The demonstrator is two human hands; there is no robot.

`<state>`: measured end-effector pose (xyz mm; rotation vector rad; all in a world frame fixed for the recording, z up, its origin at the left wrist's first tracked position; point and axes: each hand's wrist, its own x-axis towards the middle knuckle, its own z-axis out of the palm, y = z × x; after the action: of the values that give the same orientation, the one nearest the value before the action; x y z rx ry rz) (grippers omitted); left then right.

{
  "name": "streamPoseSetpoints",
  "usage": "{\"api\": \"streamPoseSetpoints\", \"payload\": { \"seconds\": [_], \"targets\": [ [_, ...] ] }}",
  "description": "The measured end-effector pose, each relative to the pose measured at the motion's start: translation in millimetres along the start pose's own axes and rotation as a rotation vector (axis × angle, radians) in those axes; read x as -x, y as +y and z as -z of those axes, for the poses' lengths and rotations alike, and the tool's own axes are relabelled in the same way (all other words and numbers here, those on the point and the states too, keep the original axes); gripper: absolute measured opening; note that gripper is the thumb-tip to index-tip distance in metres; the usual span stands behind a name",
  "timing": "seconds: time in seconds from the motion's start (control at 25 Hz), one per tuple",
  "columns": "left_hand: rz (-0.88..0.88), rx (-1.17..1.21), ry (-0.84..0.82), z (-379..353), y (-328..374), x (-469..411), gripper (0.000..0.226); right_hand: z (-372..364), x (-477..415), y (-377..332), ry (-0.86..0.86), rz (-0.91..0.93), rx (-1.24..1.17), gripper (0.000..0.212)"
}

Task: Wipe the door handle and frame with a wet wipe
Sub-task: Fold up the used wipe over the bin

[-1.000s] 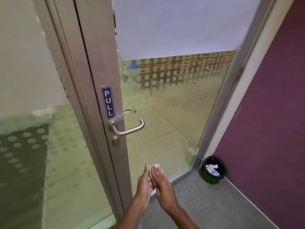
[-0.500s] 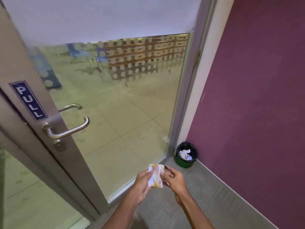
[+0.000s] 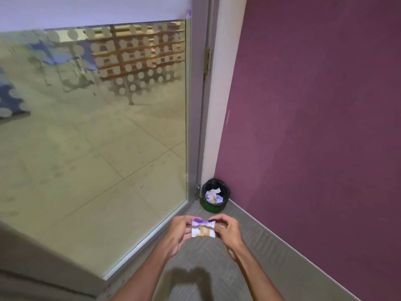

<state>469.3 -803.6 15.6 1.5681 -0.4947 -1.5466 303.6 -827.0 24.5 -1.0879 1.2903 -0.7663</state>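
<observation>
A small white wet wipe packet (image 3: 203, 229) with purple and tan print is held flat between both hands, low in the head view. My left hand (image 3: 179, 232) pinches its left edge and my right hand (image 3: 227, 232) pinches its right edge, thumbs on the top corners. The glass door (image 3: 97, 137) fills the left side, and its grey metal frame (image 3: 196, 105) runs down the hinge side. The door handle is out of view to the left.
A small black bin (image 3: 214, 195) with a green base and crumpled paper inside stands in the corner on the grey carpet (image 3: 249, 268). A purple wall (image 3: 314, 127) closes the right side. A hinge (image 3: 208, 60) sits on the frame.
The view has swung right, so the handle and PULL sign have left the picture. The packet has turned from upright to flat and wide between my two hands.
</observation>
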Motion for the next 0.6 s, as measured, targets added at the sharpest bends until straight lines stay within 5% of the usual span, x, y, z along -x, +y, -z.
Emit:
{"api": "streamPoseSetpoints", "payload": {
  "seconds": [0.2, 0.4, 0.6],
  "targets": [
    [-0.096, -0.157, 0.047, -37, 24, -40, 0.008, 23, -46, -9, 0.079, -0.042, -0.038, 0.034],
    [-0.208, -0.113, 0.04, -62, 63, -90, 0.038, 33, -113, -33, 0.151, -0.109, -0.126, 0.017],
    [-0.201, -0.129, 0.214, -76, 102, -153, 0.029, 22, -178, -66, 0.143, 0.029, 0.212, 0.029]
  ]
}}
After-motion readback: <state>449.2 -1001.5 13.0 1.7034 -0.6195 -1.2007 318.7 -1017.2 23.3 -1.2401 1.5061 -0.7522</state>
